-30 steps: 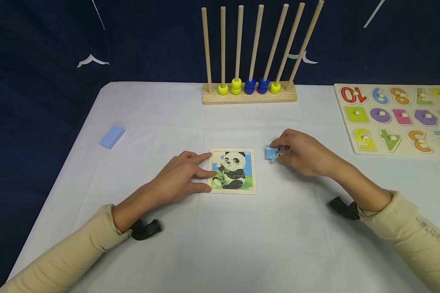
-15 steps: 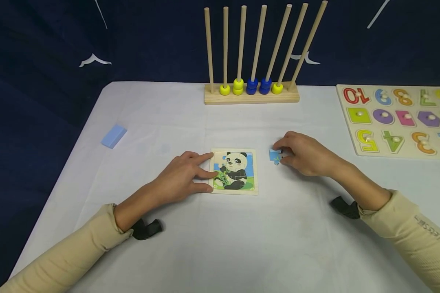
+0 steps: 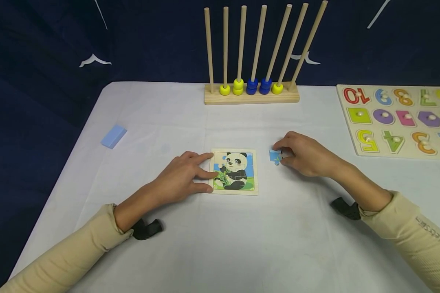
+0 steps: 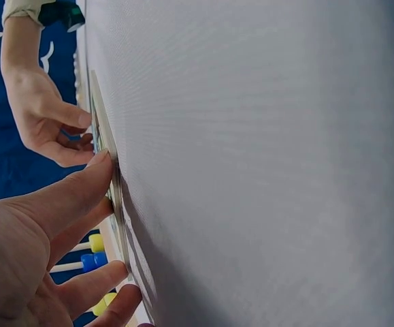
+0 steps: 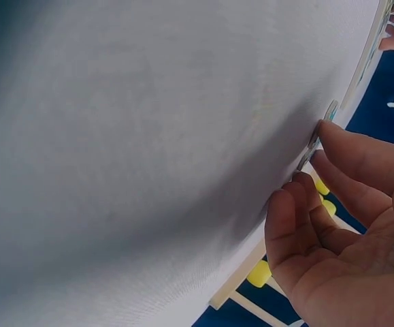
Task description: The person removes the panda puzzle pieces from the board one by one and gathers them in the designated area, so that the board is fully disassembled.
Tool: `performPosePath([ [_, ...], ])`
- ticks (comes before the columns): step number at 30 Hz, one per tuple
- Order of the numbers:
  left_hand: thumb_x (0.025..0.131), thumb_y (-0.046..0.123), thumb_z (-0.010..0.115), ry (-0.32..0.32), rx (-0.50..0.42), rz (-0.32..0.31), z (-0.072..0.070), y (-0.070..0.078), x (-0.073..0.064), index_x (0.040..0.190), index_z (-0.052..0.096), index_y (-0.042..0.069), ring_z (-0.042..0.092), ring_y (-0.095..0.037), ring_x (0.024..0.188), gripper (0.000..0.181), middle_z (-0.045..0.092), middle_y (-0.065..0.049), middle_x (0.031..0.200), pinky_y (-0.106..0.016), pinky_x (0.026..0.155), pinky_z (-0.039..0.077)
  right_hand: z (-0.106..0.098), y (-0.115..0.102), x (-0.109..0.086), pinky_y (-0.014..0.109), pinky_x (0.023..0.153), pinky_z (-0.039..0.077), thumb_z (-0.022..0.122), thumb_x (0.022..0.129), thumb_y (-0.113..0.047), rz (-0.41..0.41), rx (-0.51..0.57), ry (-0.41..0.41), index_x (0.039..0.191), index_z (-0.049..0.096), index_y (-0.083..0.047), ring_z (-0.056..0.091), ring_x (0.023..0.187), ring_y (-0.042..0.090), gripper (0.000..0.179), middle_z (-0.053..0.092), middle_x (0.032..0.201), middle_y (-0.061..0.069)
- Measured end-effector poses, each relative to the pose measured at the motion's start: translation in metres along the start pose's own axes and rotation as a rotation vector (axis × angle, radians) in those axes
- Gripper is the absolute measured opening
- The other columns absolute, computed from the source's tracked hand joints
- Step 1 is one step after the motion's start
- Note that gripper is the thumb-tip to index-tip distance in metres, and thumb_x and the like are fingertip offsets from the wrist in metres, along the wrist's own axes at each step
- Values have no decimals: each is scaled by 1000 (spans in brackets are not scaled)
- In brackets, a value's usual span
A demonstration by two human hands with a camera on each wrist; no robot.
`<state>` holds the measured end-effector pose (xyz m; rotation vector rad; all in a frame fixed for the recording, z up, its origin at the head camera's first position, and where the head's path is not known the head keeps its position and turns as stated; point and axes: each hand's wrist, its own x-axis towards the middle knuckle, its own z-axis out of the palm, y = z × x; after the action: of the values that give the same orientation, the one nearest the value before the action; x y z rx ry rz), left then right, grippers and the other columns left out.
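With the left hand point(image 3: 181, 179) spread, resting separated fingertips on the left side of the panda puzzle point(image 3: 237, 173), flat on the white tablecloth point(image 3: 242, 244). At the upper left of that puzzle, showing a patch of bare pale wood point(image 3: 218, 158). With the right hand point(image 3: 306, 156), pinching a blue puzzle piece point(image 3: 274, 155) between thumb and fingertip, just right of the panda puzzle and apart from it. Behind, upright near the far edge, a bead rack point(image 3: 256, 99) with yellow and blue beads point(image 3: 251, 86). Off to the right, a number board point(image 3: 408, 140); well to the left, a light blue block point(image 3: 113, 136).
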<state>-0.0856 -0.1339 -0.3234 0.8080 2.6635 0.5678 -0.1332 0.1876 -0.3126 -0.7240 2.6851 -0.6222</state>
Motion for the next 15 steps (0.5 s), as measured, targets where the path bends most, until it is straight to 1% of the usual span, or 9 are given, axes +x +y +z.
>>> performPosePath([
  [6,85,31,79,-4,5,0,0,0,0,125,70,20,40,-32,130,43,40,-10,153,-53,101,35,0,0,-1,47,87,47,69,86,4,-7,2,-1,119,65,7,58,96,27,34,61,106,15],
  [11,85,31,79,0,4,4,0,0,0,125,71,20,41,-32,130,43,39,-10,154,-54,100,35,1,0,-1,47,88,47,70,86,4,2,3,-5,120,65,7,58,96,27,35,61,107,15],
  [15,85,32,79,-2,2,4,0,0,0,125,71,20,42,-32,129,42,39,-10,154,-53,99,36,-2,-2,0,47,89,46,69,87,1,12,8,-16,122,65,7,57,97,27,36,61,109,15],
])
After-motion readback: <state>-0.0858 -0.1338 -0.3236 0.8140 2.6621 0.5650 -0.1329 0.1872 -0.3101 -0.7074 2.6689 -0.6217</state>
